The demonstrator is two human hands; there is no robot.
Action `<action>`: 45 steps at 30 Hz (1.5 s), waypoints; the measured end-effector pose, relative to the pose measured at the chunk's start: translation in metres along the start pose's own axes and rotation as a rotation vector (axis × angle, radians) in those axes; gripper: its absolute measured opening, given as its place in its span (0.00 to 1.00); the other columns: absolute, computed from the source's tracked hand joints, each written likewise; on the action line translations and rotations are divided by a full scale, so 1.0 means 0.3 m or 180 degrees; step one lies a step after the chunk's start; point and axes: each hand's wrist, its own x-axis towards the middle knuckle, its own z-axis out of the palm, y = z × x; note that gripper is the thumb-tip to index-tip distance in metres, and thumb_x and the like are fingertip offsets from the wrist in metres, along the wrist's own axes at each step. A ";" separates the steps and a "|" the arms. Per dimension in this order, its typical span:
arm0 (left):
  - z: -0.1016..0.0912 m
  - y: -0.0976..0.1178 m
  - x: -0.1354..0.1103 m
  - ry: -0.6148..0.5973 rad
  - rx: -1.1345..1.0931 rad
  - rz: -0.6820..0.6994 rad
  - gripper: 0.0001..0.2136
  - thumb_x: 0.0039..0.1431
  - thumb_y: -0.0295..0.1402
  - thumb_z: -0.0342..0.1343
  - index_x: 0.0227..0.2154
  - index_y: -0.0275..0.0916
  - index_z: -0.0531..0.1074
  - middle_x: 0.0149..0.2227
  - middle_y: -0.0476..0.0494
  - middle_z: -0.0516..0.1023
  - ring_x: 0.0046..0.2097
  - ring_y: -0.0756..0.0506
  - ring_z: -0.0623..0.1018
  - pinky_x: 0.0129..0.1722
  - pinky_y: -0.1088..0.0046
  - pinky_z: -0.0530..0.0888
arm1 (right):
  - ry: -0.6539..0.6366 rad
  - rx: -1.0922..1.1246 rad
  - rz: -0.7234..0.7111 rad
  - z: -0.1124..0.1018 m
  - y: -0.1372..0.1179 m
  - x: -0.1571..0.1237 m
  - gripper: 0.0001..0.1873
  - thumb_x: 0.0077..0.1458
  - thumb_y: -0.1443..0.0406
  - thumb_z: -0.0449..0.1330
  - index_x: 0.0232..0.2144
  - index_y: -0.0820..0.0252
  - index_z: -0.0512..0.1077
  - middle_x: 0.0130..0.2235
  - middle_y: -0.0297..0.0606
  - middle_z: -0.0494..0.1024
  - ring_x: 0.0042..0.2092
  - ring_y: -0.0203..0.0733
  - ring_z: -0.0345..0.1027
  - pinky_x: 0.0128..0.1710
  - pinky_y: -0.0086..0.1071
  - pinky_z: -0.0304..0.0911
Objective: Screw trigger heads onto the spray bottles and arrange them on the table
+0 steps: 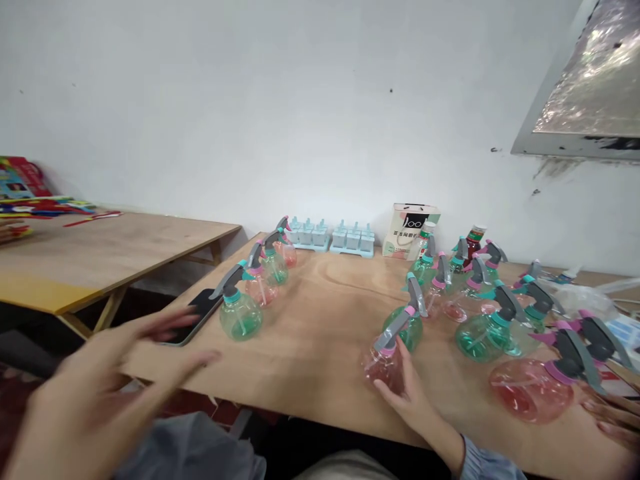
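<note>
My right hand (411, 399) is wrapped round the side of a pink spray bottle (380, 367) with a grey trigger head, standing at the table's front. Just behind it is a green spray bottle (409, 330), partly hidden. My left hand (100, 393), slightly blurred, hovers at the left front with fingers apart and nothing in it. Nearest to that hand are a dark phone (197, 313) lying on the table edge and a green spray bottle (241, 319), the front one of a row of green and pink bottles.
Several more spray bottles crowd the right side, including a tilted pink one (533, 393) near another person's hand (615, 413). Pale blue popsicle moulds (353, 239) and a printed paper bag (400, 233) stand along the wall. A second table (150, 237) is at the left.
</note>
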 end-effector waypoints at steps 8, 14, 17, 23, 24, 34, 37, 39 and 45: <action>0.614 0.402 0.015 -0.2934 -0.1709 0.1723 0.38 0.42 0.49 0.72 0.58 0.41 0.71 0.53 0.35 0.80 0.48 0.35 0.81 0.52 0.54 0.78 | -0.1205 0.0605 0.0125 -0.001 -0.131 0.184 0.40 0.54 0.52 0.68 0.64 0.56 0.62 0.58 0.51 0.76 0.57 0.56 0.74 0.57 0.52 0.70; 0.766 0.335 0.040 -0.2652 -0.2029 0.1277 0.26 0.58 0.40 0.60 0.59 0.40 0.68 0.53 0.39 0.77 0.40 0.47 0.78 0.46 0.64 0.78 | -0.0235 -0.0118 -0.0745 -0.017 -0.064 0.226 0.27 0.58 0.50 0.63 0.55 0.57 0.74 0.42 0.47 0.83 0.42 0.54 0.80 0.42 0.47 0.76; 0.816 0.334 0.080 -0.2329 -0.2045 0.1074 0.24 0.55 0.31 0.58 0.57 0.40 0.70 0.53 0.39 0.76 0.43 0.47 0.78 0.47 0.65 0.77 | 0.0413 -0.0342 -0.1085 -0.089 0.007 0.233 0.18 0.61 0.55 0.58 0.48 0.56 0.77 0.30 0.40 0.80 0.32 0.47 0.76 0.33 0.42 0.74; 0.889 0.362 0.119 -0.1333 -0.1528 0.0864 0.07 0.51 0.24 0.56 0.32 0.39 0.75 0.34 0.46 0.77 0.39 0.46 0.76 0.47 0.65 0.74 | 0.1528 -0.0240 -0.0875 -0.180 0.120 0.253 0.10 0.63 0.61 0.54 0.44 0.54 0.72 0.32 0.36 0.75 0.33 0.43 0.72 0.36 0.40 0.70; 0.888 0.365 0.117 -0.1305 -0.1405 0.0898 0.06 0.51 0.24 0.56 0.30 0.40 0.74 0.33 0.47 0.76 0.39 0.45 0.76 0.47 0.64 0.73 | 0.1670 -0.0174 -0.0799 -0.177 0.134 0.253 0.11 0.63 0.61 0.54 0.45 0.55 0.70 0.34 0.37 0.75 0.34 0.43 0.72 0.36 0.40 0.69; 0.851 0.365 0.105 -0.1260 -0.0958 0.1032 0.05 0.53 0.27 0.58 0.32 0.39 0.76 0.36 0.45 0.78 0.44 0.42 0.77 0.53 0.58 0.66 | 0.1560 -0.0078 -0.0284 -0.135 0.197 0.240 0.24 0.60 0.59 0.59 0.56 0.56 0.62 0.53 0.46 0.70 0.51 0.49 0.68 0.51 0.49 0.65; 0.858 0.357 0.103 -0.1245 -0.1042 0.1149 0.10 0.54 0.30 0.60 0.40 0.41 0.77 0.43 0.43 0.80 0.50 0.39 0.76 0.55 0.57 0.64 | 0.1534 -0.0034 -0.0273 -0.131 0.196 0.242 0.24 0.60 0.58 0.59 0.57 0.55 0.61 0.53 0.46 0.70 0.51 0.49 0.68 0.52 0.49 0.65; 0.860 0.349 0.106 -0.1119 -0.0998 0.1162 0.09 0.54 0.29 0.59 0.39 0.40 0.76 0.42 0.43 0.80 0.49 0.40 0.76 0.55 0.57 0.64 | 0.1544 0.0079 -0.0175 -0.127 0.194 0.244 0.24 0.61 0.56 0.58 0.57 0.54 0.61 0.54 0.46 0.69 0.53 0.50 0.67 0.53 0.50 0.65; 0.840 0.338 0.121 -0.1132 -0.0937 0.1069 0.10 0.54 0.30 0.59 0.41 0.41 0.76 0.40 0.46 0.81 0.45 0.42 0.76 0.54 0.58 0.64 | 0.1459 0.0310 0.0200 -0.118 0.196 0.248 0.25 0.62 0.53 0.57 0.57 0.52 0.60 0.54 0.45 0.69 0.54 0.50 0.68 0.56 0.53 0.64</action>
